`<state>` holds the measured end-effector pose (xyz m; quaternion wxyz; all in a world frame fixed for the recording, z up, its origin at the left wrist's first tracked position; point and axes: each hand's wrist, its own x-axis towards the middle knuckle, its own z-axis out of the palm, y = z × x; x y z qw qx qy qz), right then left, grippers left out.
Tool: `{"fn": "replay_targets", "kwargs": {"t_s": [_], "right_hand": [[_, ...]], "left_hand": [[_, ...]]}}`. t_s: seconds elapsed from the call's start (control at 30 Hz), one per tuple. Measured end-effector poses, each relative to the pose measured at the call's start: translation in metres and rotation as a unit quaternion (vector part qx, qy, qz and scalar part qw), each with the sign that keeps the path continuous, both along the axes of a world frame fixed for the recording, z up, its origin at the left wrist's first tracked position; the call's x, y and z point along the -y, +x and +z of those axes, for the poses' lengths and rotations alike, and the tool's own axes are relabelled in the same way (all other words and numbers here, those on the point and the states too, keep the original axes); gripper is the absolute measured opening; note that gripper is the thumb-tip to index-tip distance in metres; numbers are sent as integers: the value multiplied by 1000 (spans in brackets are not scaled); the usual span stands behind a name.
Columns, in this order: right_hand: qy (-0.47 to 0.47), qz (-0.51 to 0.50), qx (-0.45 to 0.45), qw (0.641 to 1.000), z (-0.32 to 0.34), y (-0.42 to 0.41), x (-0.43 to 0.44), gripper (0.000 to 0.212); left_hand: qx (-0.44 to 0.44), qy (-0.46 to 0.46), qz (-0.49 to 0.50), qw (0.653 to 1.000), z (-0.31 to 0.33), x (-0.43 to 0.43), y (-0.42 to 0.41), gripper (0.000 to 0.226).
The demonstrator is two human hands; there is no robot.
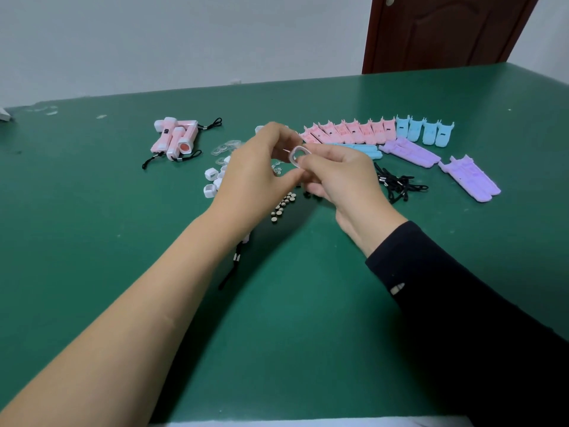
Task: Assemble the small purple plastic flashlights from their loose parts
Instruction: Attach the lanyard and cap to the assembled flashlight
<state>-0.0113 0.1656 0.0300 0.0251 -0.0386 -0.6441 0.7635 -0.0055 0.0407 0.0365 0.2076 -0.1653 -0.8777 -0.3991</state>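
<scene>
On the green tabletop (277, 303) the purple shell halves (409, 152) lay untouched at the right of the frame, so you seemed to be preparing a front piece. Your right hand (341, 180) pinched a clear ring (298, 155) at centre frame. Your left hand (261, 167) curled beside it; whether its grip held anything was unclear. Next would come careful seating in a shell.

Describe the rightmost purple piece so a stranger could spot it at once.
On the green table, a far row of pink shells ends in blue shells. Nearer than its blue end, right of the black cords, lies the rightmost purple piece; unlike the other purple pieces, it lies alone.
</scene>
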Motion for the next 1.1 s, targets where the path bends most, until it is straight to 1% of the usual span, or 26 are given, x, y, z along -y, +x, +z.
{"fn": "replay_targets", "kwargs": {"t_s": [0.07,0.1,0.2,0.3,0.4,0.47,0.53,0.6,0.67,0.73,0.83,1.0,1.1], "right_hand": [[6,-10,5,1000,1,-2,-2,15],[14,-7,9,1000,2,-2,-4,14],[16,33,32,999,3,-3,-8,13],[-14,79,68,994,4,-2,-7,20],[-59,138,91,985,6,0,-6,7],[-81,149,99,980,7,1,-5,4],[-89,142,103,980,6,1,-4,5],[-93,128,101,982,3,1,-3,6],[-93,116,96,984,-1,1,-2,8],[-100,105,95,985,-4,1,0,7],[-130,99,108,981,-6,0,2,4],[-234,131,156,951,-1,0,4,6],[-263,138,172,939,-1,1,3,5]], "left_hand": [[56,27,-8,998,1,-2,0,31],[86,49,-10,995,2,-2,0,29],[167,133,-1,977,5,-2,0,19],[209,164,31,964,7,1,-1,15],[215,157,51,962,6,7,-4,13],[222,154,48,962,6,12,-5,8],[222,143,39,964,7,16,-6,7],[213,133,32,968,8,18,-5,10],[199,114,39,972,8,17,-5,12],[184,85,50,978,8,14,-5,9],[164,58,61,983,7,10,-4,9],[148,93,53,983,10,12,-2,11],[139,109,31,984,10,12,0,11]]}}
